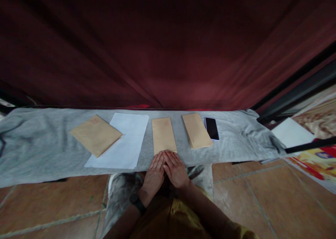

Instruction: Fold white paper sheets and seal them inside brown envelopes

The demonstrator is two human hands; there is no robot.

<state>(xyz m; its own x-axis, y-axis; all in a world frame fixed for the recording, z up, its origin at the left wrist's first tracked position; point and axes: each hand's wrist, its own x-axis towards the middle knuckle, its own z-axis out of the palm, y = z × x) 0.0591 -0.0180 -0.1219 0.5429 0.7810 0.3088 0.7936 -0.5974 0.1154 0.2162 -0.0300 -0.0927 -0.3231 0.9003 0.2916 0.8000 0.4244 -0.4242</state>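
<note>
At the left, a tilted bundle of brown envelopes lay partly over your white paper, whose near edge ran close to the front of the grey cloth; a brushing forearm could have pushed the paper over that edge. In the middle, the brown envelope lay lengthwise before you, its near end under your fingertips. Your left hand and right hand were together, fingers extended and flat rather than clamped on anything. Uneven pressure there could have skewed the envelope or creased its end, and the loose cloth could have bunched if your hands dragged it. To the right, a stack of envelopes sat slightly fanned, so a nudge might have spread it into the phone just beside it; whether they touched, you couldn't tell.
</note>
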